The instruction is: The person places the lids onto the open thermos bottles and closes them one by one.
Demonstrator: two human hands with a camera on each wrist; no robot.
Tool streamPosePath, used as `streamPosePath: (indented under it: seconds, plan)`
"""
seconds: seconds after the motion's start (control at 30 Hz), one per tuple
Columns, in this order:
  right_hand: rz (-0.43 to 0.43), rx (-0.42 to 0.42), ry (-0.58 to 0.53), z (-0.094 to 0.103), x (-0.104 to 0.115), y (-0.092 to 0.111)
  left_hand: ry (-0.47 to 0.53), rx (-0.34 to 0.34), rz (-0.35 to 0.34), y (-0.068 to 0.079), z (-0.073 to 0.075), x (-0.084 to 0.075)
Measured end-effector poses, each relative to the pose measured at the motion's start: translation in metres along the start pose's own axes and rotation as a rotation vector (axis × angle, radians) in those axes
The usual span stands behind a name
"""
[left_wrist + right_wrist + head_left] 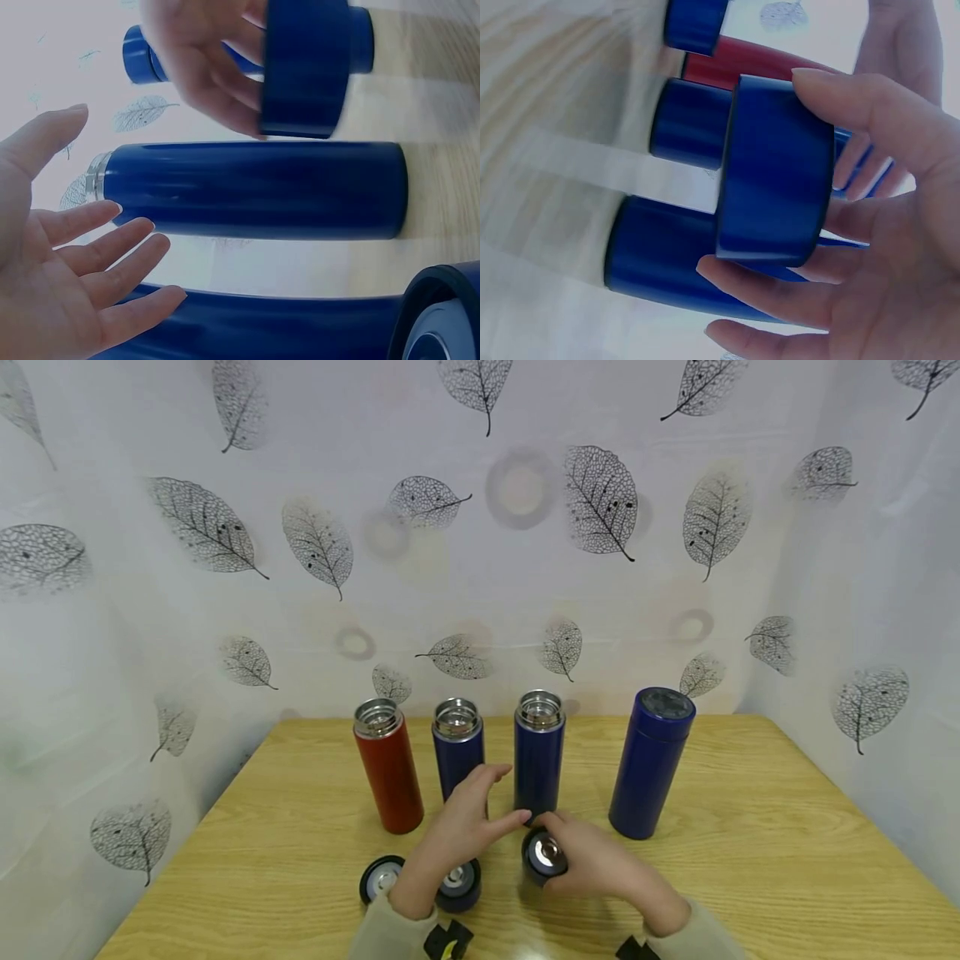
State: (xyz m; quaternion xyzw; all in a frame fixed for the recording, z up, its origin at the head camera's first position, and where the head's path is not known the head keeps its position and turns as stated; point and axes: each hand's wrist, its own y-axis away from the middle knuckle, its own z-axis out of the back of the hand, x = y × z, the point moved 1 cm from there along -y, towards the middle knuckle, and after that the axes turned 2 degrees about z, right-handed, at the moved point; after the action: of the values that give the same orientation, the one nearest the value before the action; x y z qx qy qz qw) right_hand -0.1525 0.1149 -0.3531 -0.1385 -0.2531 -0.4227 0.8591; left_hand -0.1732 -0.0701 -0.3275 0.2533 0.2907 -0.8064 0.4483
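Clearly, the right hand grips a lid between thumb and fingers, near an uncapped blue bottle. Only the head view shows the lid's silvery inside (both wrist views give its blue wall); the left hand, fingers spread, holds nothing.

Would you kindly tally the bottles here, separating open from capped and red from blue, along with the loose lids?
Open red bottle: 1
Open blue bottles: 2
Capped blue bottle: 1
Loose lids on the table: 2
Loose lid in the right hand: 1
Total: 7
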Motion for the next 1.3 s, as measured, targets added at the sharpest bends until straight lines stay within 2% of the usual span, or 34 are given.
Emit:
streamPosePath:
  seconds: [0.3, 0.53, 0.87, 1.03, 1.3]
  plan:
    - [-0.016, -0.092, 0.003, 0.018, 0.007, 0.009, -0.002, -0.002, -0.010, -0.001, -0.002, -0.001]
    - [-0.014, -0.148, 0.025, 0.027, 0.009, 0.015, 0.040, 0.001, 0.034, -0.002, -0.005, -0.001]
    - [0.008, -0.230, 0.057, 0.035, 0.008, 0.019, 0.178, -0.104, 0.117, -0.013, -0.017, -0.002]
    - [-0.001, -0.276, 0.071, 0.039, 0.008, 0.021, 0.215, -0.148, 0.162, -0.020, -0.021, -0.004]
    - [-0.014, -0.307, 0.080, 0.045, 0.009, 0.024, 0.275, -0.230, 0.187, -0.036, -0.030, -0.007]
